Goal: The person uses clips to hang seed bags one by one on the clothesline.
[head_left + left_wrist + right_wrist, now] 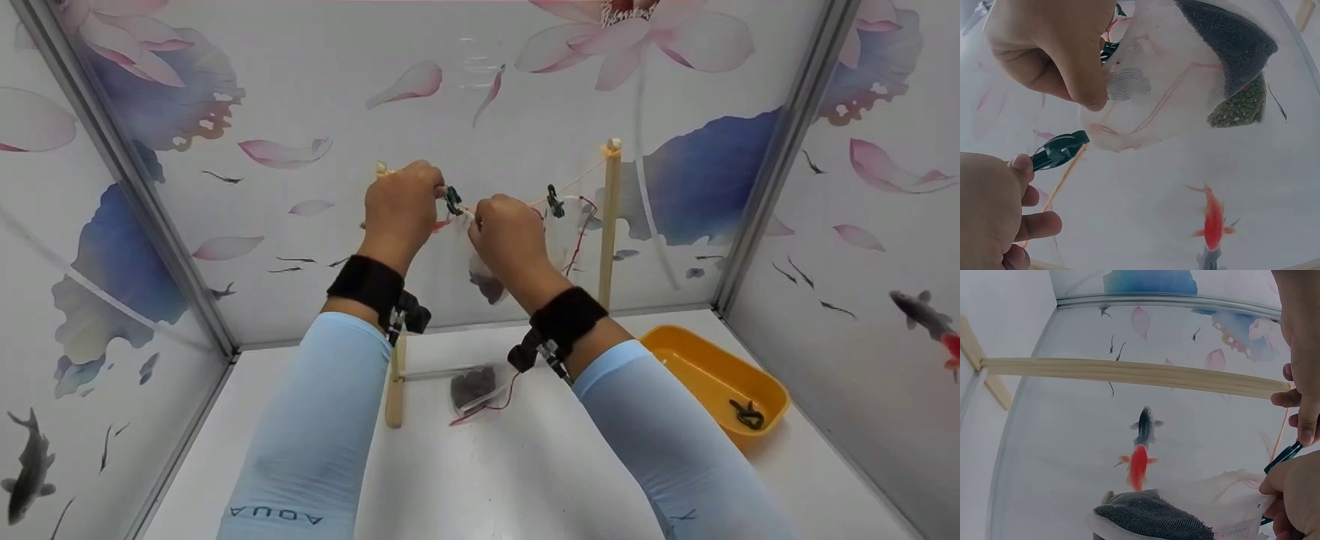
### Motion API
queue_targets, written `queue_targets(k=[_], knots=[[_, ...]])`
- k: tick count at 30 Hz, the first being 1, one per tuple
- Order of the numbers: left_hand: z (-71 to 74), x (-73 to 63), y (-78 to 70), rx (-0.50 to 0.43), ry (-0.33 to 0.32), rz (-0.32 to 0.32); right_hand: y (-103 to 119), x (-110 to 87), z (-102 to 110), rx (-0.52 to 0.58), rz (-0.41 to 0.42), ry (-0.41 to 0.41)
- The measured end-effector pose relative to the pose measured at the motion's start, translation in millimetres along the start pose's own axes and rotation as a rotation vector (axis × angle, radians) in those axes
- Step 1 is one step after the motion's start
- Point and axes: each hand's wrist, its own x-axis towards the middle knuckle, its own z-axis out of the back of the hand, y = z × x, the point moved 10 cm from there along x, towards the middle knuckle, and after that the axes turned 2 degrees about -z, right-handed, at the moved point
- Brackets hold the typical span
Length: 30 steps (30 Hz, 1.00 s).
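Observation:
My left hand (401, 206) pinches a dark green clothes clip (1058, 151) between thumb and fingers, at a thin orange string (1067, 175). Close to the clip's tip, my right hand (514, 236) pinches the upper edge of a sheer white mesh pouch (1157, 112) with a red drawstring. The pouch hangs below that hand, with dark grey and green-speckled contents at its bottom. Part of its top is hidden behind the right fingers. Another dark clip (555, 201) sits on the string to the right, beside a dangling red cord (579, 244).
A wooden post (610, 225) holds the string at the right; another post (395, 382) stands at the left. On the white table lies a clear pouch with dark contents (472, 388). A yellow tray (667, 337) at the right contains dark clips (748, 414). Printed panels surround the table.

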Motion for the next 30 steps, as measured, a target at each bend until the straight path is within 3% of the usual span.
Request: queue_targets(k=[13,20,25,28,30], knots=[[-5.7,8.0,-7.3,0.04,0.038,-0.045,10.6,10.3,-2.1,-0.196,0.007,0.04],[-11.4,1.3,-14.6,0.045,0.06,-0.1,6.6,11.4,-2.8,-0.173,0.007,0.027],[-19.4,-5.5,-18.1,0.081,0.164,-0.128,-1.5,8.8,-10.3,-0.107,-0.01,0.063],[-23.2,-11.6,-18.6,0.055,0.231,-0.124,-5.7,7.0,-13.8,-0.079,-0.014,0.08],[-22.4,-16.3,-18.1,0.018,0.234,-0.11,-7.7,6.0,-14.8,-0.067,-0.009,0.075]])
